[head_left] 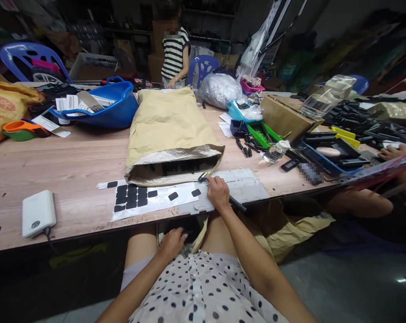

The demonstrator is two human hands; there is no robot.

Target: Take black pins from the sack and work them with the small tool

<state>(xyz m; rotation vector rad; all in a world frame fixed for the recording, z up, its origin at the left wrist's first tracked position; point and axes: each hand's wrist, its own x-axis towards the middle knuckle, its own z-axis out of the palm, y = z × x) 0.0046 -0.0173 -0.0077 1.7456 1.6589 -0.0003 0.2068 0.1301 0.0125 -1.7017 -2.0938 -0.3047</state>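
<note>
My right hand (218, 193) is closed around a small hammer (237, 204) at the table's front edge. Its metal head points toward the open mouth of a large tan paper sack (169, 119) lying on the table, with dark pieces inside. Down at my lap, my left hand (172, 242) has its fingers closed on a small black piece (187, 232), mostly hidden. That hand is over the opening of another paper bag (200, 235) between my legs. Under my right hand lies a grey board (246, 184). Beside it, a white sheet (156, 206) carries several black squares (132, 197).
A white power bank (38, 213) with a cable lies at left. Behind it sits a blue basin (118, 105) of papers. To the right are a green tray (263, 134), a bottle (276, 151) and a bin (327, 157) of black parts. A co-worker (176, 54) stands opposite; another person's hand (393, 152) shows at right.
</note>
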